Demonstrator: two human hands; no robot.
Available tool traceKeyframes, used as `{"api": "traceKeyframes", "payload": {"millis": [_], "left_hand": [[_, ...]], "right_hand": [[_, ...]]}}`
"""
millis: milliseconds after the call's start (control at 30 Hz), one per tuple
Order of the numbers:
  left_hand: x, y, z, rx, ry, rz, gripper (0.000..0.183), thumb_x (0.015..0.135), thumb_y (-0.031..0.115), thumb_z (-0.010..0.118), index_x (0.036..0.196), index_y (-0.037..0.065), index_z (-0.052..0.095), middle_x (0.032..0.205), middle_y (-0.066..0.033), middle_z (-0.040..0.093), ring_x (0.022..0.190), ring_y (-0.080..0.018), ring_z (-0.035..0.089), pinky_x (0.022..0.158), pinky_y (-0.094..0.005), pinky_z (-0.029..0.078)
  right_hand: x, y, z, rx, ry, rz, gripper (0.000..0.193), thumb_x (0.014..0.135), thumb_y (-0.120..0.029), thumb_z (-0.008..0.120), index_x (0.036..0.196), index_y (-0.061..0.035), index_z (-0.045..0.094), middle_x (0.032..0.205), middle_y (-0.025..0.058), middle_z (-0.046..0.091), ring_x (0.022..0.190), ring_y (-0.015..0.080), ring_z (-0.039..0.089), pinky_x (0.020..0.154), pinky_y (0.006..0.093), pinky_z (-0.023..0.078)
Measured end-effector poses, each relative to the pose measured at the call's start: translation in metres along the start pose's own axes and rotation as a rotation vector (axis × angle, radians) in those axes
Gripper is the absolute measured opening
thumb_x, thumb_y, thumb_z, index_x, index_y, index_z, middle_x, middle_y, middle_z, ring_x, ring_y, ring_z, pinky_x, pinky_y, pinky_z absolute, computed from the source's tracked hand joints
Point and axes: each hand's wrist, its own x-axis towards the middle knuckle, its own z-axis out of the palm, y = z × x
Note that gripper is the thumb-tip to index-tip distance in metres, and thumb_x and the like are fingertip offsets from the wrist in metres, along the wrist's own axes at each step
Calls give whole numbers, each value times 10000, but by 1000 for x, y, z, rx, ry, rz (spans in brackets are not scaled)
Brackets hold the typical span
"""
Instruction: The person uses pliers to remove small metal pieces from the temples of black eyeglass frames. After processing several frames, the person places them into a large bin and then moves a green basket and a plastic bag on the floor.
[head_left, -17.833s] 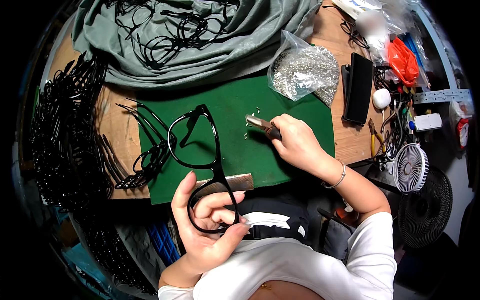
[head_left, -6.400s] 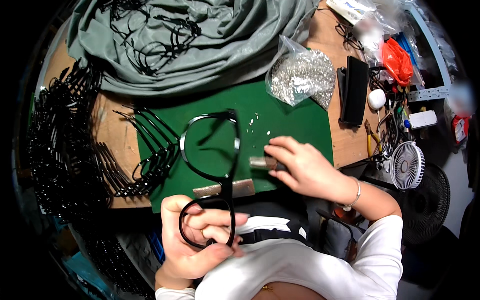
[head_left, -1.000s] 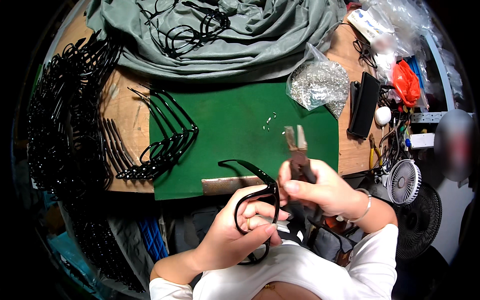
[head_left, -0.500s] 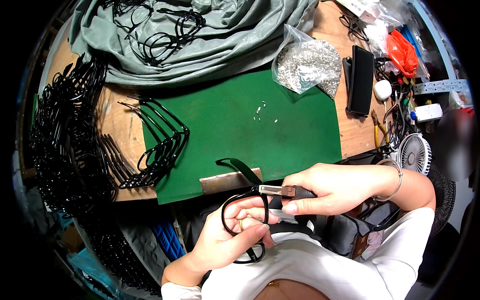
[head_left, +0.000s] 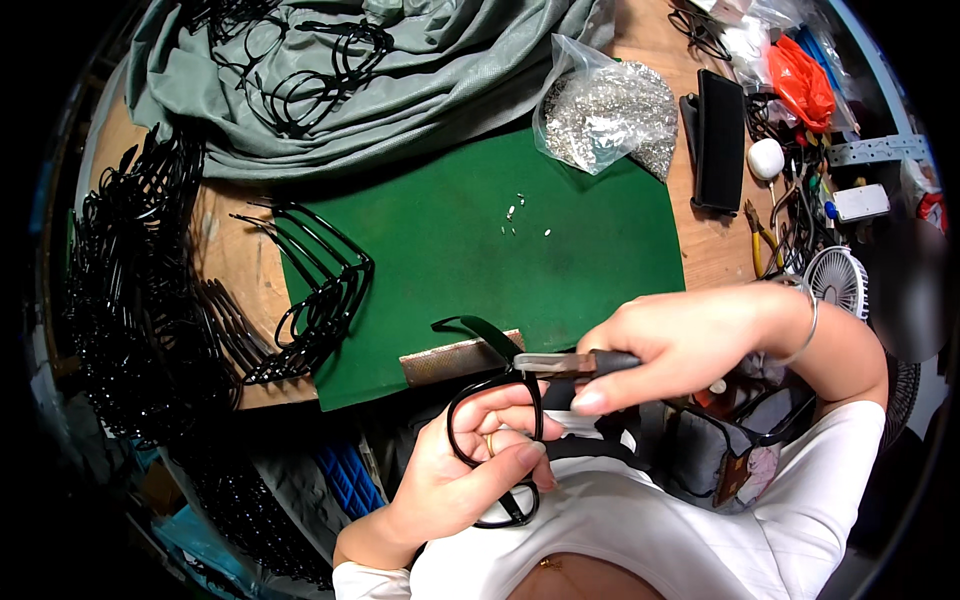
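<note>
A black eyeglass frame (head_left: 541, 408) is gripped by its front in my left hand (head_left: 465, 460), thumb and fingers closed round the rim. One of its temples points away from me, over a textured metal block (head_left: 450, 362) at the table's near edge. My right hand (head_left: 665, 345) is closed on a pair of pliers (head_left: 555, 364). The pliers' jaws are at the corner of the frame, where the temple meets the front; whether they pinch it I cannot tell. Several tiny silvery pieces (head_left: 510, 213) lie on the green mat (head_left: 430, 240) beyond my hands.
On the left, a row of black frames (head_left: 320, 300) stands beside a big heap of frames (head_left: 140, 310). Grey cloth (head_left: 400, 120) with more frames lies at the back. A clear bag of silvery parts (head_left: 610, 115), a black case (head_left: 718, 140), yellow-handled pliers (head_left: 762, 245) and a white fan (head_left: 835, 280) are right.
My right hand and forearm have shifted slightly up, and the pliers sit a little higher and more level at the frame's corner. My left hand keeps its hold on the frame.
</note>
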Motion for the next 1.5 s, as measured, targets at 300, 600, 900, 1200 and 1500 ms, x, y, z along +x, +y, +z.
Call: {"api": "traceKeyframes", "payload": {"millis": [300, 600, 900, 1200, 1500], "left_hand": [[-19, 20, 13, 193, 129, 141, 404, 819, -53, 472, 1202, -54, 342, 1033, -142, 542, 790, -151, 589, 696, -259, 474], [39, 47, -44, 489, 641, 533, 363, 825, 53, 495, 1142, -74, 371, 929, -90, 544, 687, -95, 556, 632, -204, 454], [18, 36, -98, 2111, 1193, 361, 582, 701, 262, 621, 1171, -11, 413, 1052, -168, 458, 963, -301, 432, 798, -409, 346], [-9, 14, -86, 1951, 762, 516, 200, 670, 216, 637, 697, 56, 521, 708, -83, 490, 726, -241, 499, 676, -339, 385], [-15, 73, -153, 2366, 810, 379, 313, 633, 346, 641, 750, 63, 575, 764, -59, 534, 772, -200, 520, 782, -418, 366]], "right_hand": [[44, 83, 15, -281, 949, -190, 239, 740, -193, 611, 818, 12, 515, 715, 165, 518, 669, 321, 529, 602, 351, 418], [49, 70, 23, -293, 888, -172, 179, 726, -125, 610, 783, 21, 523, 679, 142, 512, 614, 253, 517, 585, 311, 412], [56, 66, 17, -568, 1204, -172, 197, 704, -64, 610, 855, 8, 506, 740, 143, 509, 692, 308, 510, 631, 362, 410], [61, 140, 22, -810, 1636, 30, 377, 725, -81, 586, 1053, 28, 434, 989, 184, 435, 954, 341, 408, 845, 410, 318], [49, 13, 1, -876, 1327, -443, 305, 723, -10, 576, 1005, 43, 471, 972, 201, 478, 903, 357, 479, 795, 379, 395]]}}
